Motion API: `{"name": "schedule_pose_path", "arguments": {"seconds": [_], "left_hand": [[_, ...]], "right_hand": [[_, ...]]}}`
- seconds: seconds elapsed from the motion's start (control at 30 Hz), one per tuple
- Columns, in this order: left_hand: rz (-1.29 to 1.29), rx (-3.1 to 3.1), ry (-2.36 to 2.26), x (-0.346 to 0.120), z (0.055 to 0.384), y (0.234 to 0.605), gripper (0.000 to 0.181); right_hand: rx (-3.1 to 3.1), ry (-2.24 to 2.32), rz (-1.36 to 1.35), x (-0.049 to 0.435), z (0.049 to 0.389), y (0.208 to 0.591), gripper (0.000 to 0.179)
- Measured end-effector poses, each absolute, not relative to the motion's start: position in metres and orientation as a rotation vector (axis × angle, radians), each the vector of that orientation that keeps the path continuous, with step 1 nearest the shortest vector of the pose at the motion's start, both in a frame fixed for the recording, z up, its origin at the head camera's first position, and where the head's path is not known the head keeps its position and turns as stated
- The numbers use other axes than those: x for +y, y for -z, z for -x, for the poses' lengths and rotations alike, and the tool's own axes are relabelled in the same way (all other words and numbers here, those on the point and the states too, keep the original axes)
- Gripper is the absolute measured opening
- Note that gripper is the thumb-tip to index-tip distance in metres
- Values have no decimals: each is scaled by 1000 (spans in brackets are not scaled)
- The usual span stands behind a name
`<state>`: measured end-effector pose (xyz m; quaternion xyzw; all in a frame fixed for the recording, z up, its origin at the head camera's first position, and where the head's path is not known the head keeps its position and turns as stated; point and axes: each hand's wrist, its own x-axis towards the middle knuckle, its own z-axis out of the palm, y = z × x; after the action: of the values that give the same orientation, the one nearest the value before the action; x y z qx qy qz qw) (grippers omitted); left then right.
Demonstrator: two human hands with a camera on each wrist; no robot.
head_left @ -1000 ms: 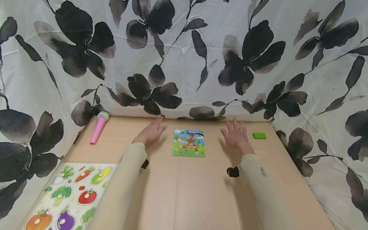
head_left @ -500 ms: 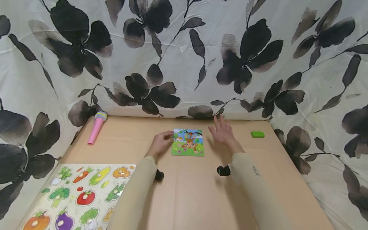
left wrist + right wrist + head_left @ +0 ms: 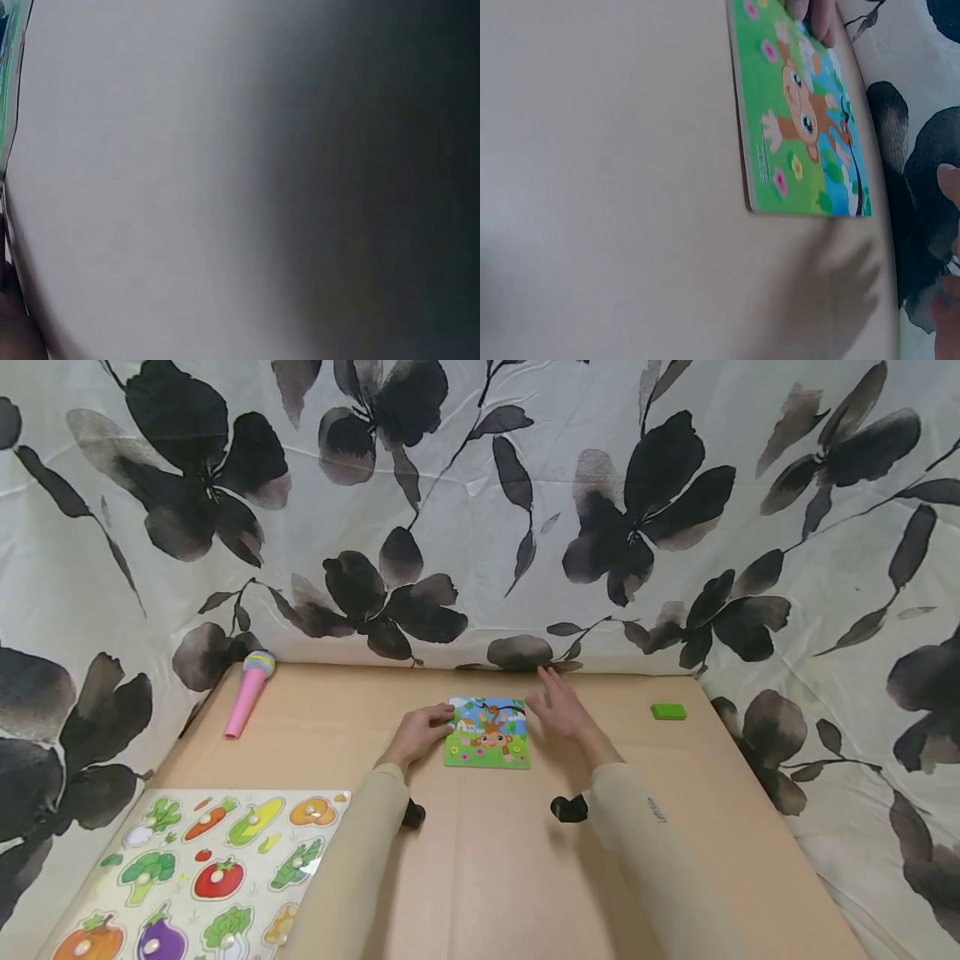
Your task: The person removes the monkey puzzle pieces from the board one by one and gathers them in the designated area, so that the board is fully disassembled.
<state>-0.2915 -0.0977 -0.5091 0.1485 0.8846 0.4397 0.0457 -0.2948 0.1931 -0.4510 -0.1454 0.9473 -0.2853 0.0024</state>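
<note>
Flanking a monkey board [image 3: 487, 739] on the bench [image 3: 480, 877]

The monkey board lay flat at the far middle of the bench, its green side nearest the person. The left hand [image 3: 417, 732] touched the board's left side toward the far corner; whether that grip pinched the edge could not be told. The right hand [image 3: 562, 712] hung just right of the board, its grip released, fingers extended, and its shadow [image 3: 840, 277] fell on the bench beside the board.

Cream sleeves [image 3: 341, 877] covered both arms. A pink toy microphone [image 3: 249, 697] lay far left and a green block [image 3: 668, 712] far right, both well apart from the hands. A large vegetable board [image 3: 257, 885] lay near left, partly hidden by the left sleeve. A white cloth [image 3: 480, 568] with dark flowers hung along the far side. The left wrist view was largely a pale surface and a dark blur.
</note>
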Motion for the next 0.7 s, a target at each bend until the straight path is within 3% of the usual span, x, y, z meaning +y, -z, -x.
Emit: {"name": "schedule_pose_path", "arguments": {"seconds": [0.27,0.7], "left_hand": [[-427,2688,-1367,-99,293,507,35],[-460,2714,-1318,-97,295,506,34]], "right_hand": [[2857,1153,467,160,302,465,45],[2721,1223,403,99,312,492,42]]}}
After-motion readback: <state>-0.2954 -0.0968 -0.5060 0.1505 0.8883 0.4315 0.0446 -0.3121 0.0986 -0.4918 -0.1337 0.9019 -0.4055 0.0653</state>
